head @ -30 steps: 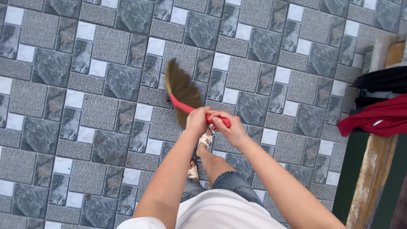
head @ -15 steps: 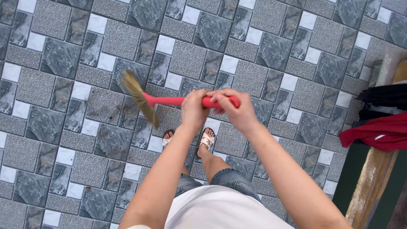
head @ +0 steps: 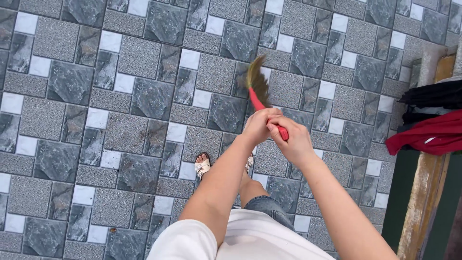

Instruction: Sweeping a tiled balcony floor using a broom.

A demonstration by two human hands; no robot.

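A short broom with a red handle (head: pixel 260 105) and straw-coloured bristles (head: pixel 257 79) points up and away from me over the grey tiled floor (head: pixel 120 106). My left hand (head: pixel 258 126) grips the handle nearer the bristles. My right hand (head: pixel 294 141) grips the handle's end just behind it. Both fists are closed around the handle and touch each other. My feet in pale sandals (head: pixel 203 166) stand below the hands.
At the right edge a red cloth (head: pixel 428 137) and dark cloths (head: pixel 433 96) hang over a worn wooden rail (head: pixel 426 192) with green boards beside it. A small bit of debris (head: pixel 112 230) lies on a tile at lower left.
The broom head swung from the left side across to the upper middle, and both hands moved right and slightly down with it. The view shifted a little.
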